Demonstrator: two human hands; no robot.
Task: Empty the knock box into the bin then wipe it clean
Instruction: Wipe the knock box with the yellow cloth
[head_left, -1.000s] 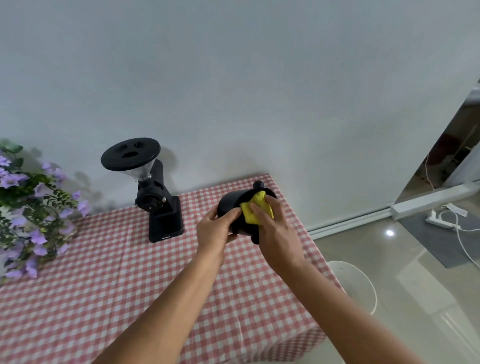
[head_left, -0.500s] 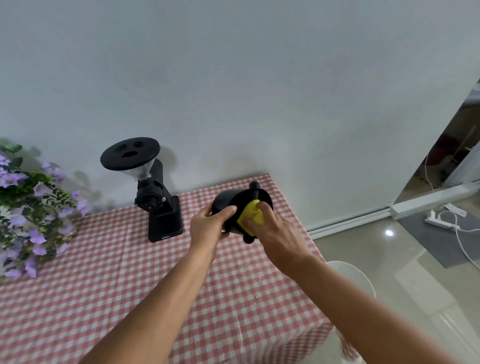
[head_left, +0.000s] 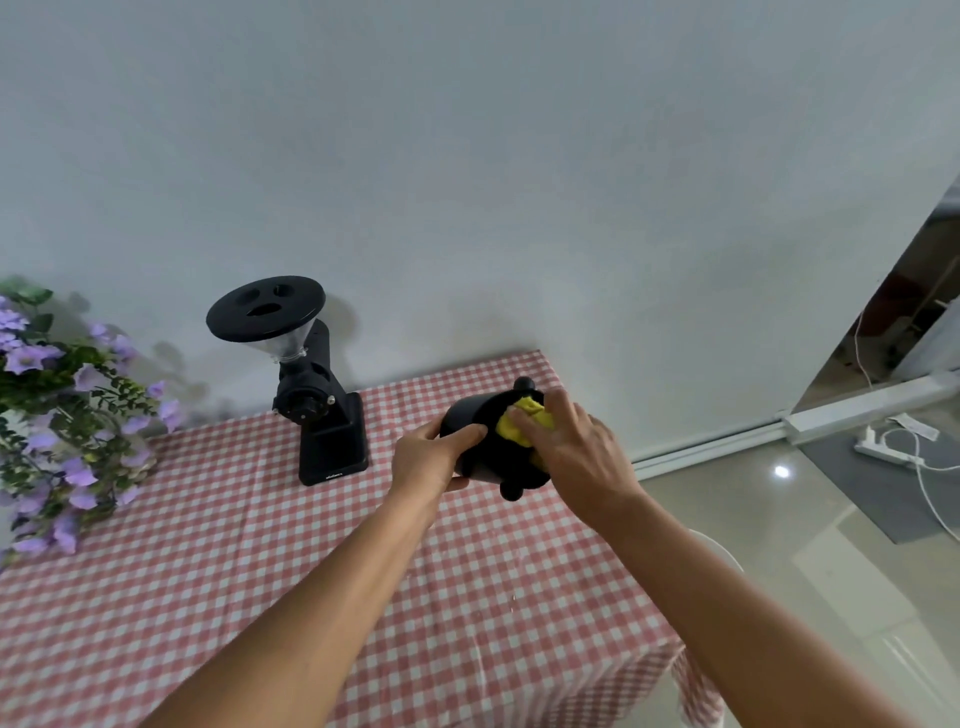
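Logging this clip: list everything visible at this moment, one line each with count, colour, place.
tablecloth: one, red-and-white check, below the hands
knock box: one, black, held over the tablecloth's far right part
cloth: one, yellow, at the knock box's mouth
grinder: one, black, on the tablecloth by the wall
flowers: one bunch, purple, left edge
bin: one, white, on the floor, mostly hidden
power strip: one, white, floor at far right
left hand: one, grips the knock box's side
right hand: one, holds the cloth to the knock box
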